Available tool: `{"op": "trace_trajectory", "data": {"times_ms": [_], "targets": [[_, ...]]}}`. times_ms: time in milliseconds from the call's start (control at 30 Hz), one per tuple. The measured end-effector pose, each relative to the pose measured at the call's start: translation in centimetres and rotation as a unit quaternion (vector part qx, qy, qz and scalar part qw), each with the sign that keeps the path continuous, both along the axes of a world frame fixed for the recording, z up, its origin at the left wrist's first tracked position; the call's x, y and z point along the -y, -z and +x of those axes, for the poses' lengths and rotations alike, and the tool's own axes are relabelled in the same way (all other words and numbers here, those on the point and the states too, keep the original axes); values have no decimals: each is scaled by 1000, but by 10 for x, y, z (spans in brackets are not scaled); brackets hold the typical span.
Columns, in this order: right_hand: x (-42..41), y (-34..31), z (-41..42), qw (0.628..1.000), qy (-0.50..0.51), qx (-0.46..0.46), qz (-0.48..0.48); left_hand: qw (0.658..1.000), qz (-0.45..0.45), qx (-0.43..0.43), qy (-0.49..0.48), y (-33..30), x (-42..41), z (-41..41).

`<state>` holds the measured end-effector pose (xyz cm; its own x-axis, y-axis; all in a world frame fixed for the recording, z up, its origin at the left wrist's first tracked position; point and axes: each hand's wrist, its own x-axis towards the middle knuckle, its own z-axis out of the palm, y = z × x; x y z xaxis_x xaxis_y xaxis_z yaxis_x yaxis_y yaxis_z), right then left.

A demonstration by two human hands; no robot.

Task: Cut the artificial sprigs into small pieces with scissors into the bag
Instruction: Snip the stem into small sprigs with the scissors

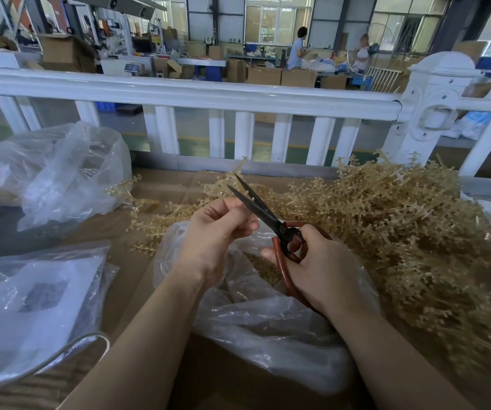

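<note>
Rust-red handles and dark blades: the scissors (271, 221) are in the right hand (312, 261), fingers curled through and around the loops, thumb side low. The blades stand partly apart, tips pointing up and away twd the far edge of the cardboard-covered table (161, 184). The left hand (217, 229) is just beside the blades, fingers curled in a pinch, w/ the fingertips near the lower blade; I think it holds a thin stem there, but the piece is too small to tell for sure.

Both hands hover directly above the open mouth of the clear plastic bag (262, 315), which lies at the near-middle of the table. This placing makes sense: any cut bit falls straight in, no collecting after. Some tan pieces already lie inside the bag, approx. under the hands.

The big heap of artificial sprigs (401, 220) fills the right side of the table up to the far edge, near the right hand, so the next one is easy to reach. A few loose sprigs lie at the middle, behind the bag.

At the left side are other plastic bags (61, 173), one far and one near. A white railing (208, 96) runs along beyond the far edge.
</note>
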<state>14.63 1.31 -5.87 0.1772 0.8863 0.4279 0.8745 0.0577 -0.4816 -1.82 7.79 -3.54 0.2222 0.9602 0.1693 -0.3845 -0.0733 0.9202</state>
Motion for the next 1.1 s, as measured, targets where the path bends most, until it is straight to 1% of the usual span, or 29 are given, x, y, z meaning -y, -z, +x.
{"op": "trace_trajectory", "data": {"times_ms": [333,600,733,967,1100], "targets": [[-1,2,1,1000,0,18,19,1000,8,11,-9,0,1,0],[-2,5,1,999,-22,-6,29,999,-10,36,-7,-1,1,1],[-4,7,2,999,-16,-17,26,999,-13,36,-21,-1,0,1],[-4,7,2,1000,-2,-5,26,999,21,3,-45,-2,3,1],[-3,7,2,999,4,-2,33,997,61,-32,-39,0,5,2]]}}
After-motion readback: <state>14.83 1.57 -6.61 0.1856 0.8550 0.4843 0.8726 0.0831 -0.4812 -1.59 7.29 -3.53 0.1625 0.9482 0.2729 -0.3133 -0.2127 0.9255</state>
